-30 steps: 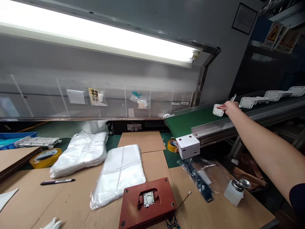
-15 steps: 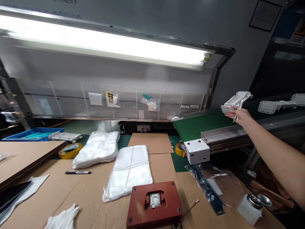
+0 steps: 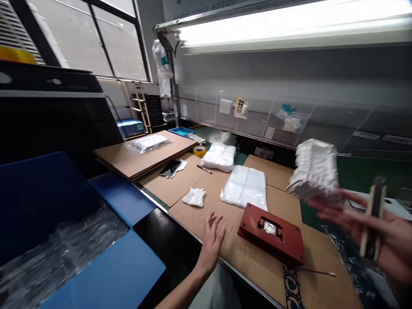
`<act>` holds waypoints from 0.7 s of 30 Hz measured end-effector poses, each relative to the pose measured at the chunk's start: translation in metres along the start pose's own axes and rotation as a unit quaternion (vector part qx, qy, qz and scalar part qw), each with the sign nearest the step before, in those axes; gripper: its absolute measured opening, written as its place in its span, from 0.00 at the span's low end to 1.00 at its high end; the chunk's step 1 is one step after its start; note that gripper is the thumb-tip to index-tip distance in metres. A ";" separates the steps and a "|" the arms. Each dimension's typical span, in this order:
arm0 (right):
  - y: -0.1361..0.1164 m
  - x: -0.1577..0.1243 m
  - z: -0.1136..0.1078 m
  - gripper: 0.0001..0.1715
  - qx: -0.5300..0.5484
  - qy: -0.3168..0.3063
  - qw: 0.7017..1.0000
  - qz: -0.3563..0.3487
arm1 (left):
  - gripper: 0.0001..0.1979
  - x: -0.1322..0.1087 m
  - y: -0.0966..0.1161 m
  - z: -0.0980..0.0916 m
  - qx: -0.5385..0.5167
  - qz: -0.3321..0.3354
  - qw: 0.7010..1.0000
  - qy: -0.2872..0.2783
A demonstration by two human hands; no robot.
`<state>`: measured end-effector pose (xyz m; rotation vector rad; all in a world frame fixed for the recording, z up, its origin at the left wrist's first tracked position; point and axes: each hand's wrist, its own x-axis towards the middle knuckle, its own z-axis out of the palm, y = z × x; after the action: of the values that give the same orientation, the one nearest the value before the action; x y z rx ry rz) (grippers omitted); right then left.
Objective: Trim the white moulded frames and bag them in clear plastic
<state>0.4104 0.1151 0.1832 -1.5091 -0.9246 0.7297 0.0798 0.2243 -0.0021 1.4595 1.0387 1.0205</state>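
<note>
My left hand (image 3: 213, 240) hovers near the front edge of the cardboard-covered table, empty, its fingers loosely bent and apart. Blurred by motion, my right hand (image 3: 363, 219) holds up a white ribbed plastic part (image 3: 315, 167) at its fingertips. A slim cream-and-dark tool (image 3: 373, 219) is also tucked in that hand; its kind is not clear. Between the hands sits a red block fixture (image 3: 272, 244) with a small square metal piece (image 3: 269, 228) in its recess. A white glove (image 3: 195, 197) lies beyond my left hand.
Stacks of clear plastic bags (image 3: 246, 186) lie behind the fixture. A phone (image 3: 170, 168), a pen (image 3: 204, 169) and yellow tape (image 3: 199, 150) are farther left. At lower left stands a blue box (image 3: 106, 274) containing clear plastic. A cotton swab (image 3: 317, 271) lies by the fixture.
The view has swung left. My right hand has brought the white plastic part from over the green conveyor toward the table, and my left hand has come into view.
</note>
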 end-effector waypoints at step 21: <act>0.127 -0.145 0.168 0.32 0.030 -0.181 0.948 0.260 | 0.42 -0.114 0.042 -0.031 -0.593 -0.401 0.682 -0.149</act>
<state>0.2139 0.0696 0.0262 -1.6095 -0.7578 1.4436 0.0237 0.1183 0.0352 -0.0012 0.4282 0.5066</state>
